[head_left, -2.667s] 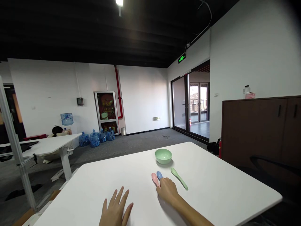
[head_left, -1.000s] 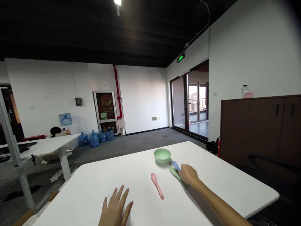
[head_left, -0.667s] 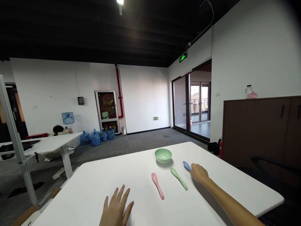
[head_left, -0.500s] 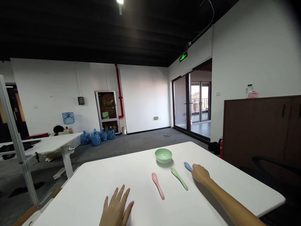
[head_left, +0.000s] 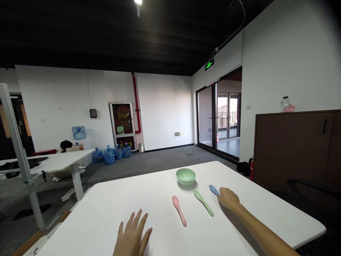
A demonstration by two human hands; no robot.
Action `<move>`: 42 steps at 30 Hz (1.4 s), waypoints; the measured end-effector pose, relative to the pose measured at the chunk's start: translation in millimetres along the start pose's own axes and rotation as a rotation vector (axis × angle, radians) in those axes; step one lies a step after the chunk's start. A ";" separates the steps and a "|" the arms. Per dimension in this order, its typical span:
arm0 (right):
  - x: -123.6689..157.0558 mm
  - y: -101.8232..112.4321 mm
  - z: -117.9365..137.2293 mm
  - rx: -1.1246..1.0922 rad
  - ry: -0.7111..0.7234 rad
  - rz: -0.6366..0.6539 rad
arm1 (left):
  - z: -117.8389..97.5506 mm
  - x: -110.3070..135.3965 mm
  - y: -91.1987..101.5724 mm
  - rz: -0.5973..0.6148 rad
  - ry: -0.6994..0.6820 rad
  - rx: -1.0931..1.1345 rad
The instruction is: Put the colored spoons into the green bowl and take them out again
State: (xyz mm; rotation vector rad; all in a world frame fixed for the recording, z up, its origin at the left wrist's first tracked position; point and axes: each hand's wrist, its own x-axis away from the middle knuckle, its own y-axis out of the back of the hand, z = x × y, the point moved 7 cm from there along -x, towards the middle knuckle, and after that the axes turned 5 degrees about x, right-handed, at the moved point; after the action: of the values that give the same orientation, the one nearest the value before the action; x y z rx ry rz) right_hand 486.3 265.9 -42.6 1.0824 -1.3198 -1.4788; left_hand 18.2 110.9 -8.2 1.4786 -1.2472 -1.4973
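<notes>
My right hand (head_left: 228,198) is closed on a blue spoon (head_left: 214,190); the bowl of the spoon pokes out past the fingers, and the handle is hidden under the hand. Left of it a green spoon (head_left: 203,203) lies slantwise on the white table (head_left: 106,209). A pink spoon (head_left: 179,211) lies further left, its handle toward me. Behind the spoons stands an upright light green bowl (head_left: 185,177). My left hand (head_left: 131,234) rests palm down at the near edge, fingers spread, holding nothing.
A dark brown cabinet (head_left: 295,145) stands beyond the table's right side, near a black chair (head_left: 301,186). At left are another white table (head_left: 61,161) and a metal post (head_left: 20,149). Several blue water jugs (head_left: 109,155) stand on the floor by the far wall.
The view has shifted very slightly. My right hand stays on the blue spoon, and the left hand, bowl and other spoons keep their places.
</notes>
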 end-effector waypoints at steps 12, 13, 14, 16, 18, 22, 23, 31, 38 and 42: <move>63.0 47.7 40.7 -0.112 0.173 -0.180 | -3.9 -0.8 9.8 0.020 0.019 -0.010; 70.1 50.4 46.0 -0.130 0.190 -0.186 | -4.8 -0.9 10.6 0.022 0.018 -0.010; 76.8 52.3 51.2 -0.148 0.202 -0.185 | -5.6 -1.1 11.4 0.022 0.017 -0.011; 89.1 54.4 61.3 -0.185 0.225 -0.171 | -6.6 -1.6 12.9 0.017 0.021 -0.013; 99.4 54.6 71.0 -0.226 0.253 -0.162 | -6.6 -2.3 13.5 0.012 0.027 -0.011; 113.6 49.6 87.5 -0.288 0.323 -0.173 | -4.7 -3.0 11.1 0.029 0.043 -0.020; 115.9 47.4 90.8 -0.294 0.339 -0.175 | -4.0 -2.8 10.5 0.032 0.044 -0.022; 122.4 41.3 102.7 -0.292 0.368 -0.170 | 1.6 -0.4 6.4 0.001 0.035 -0.017; 121.2 40.3 102.1 -0.285 0.363 -0.154 | -0.5 -0.4 6.6 0.031 0.044 -0.025; 120.6 44.8 106.3 -0.288 0.355 -0.157 | -1.9 -0.5 9.8 0.014 0.038 -0.017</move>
State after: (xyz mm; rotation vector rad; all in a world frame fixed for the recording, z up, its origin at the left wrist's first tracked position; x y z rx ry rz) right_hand 354.7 173.3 1.7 1.2083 -0.7652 -1.4539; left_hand 18.6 108.1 1.3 1.4775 -1.2175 -1.4603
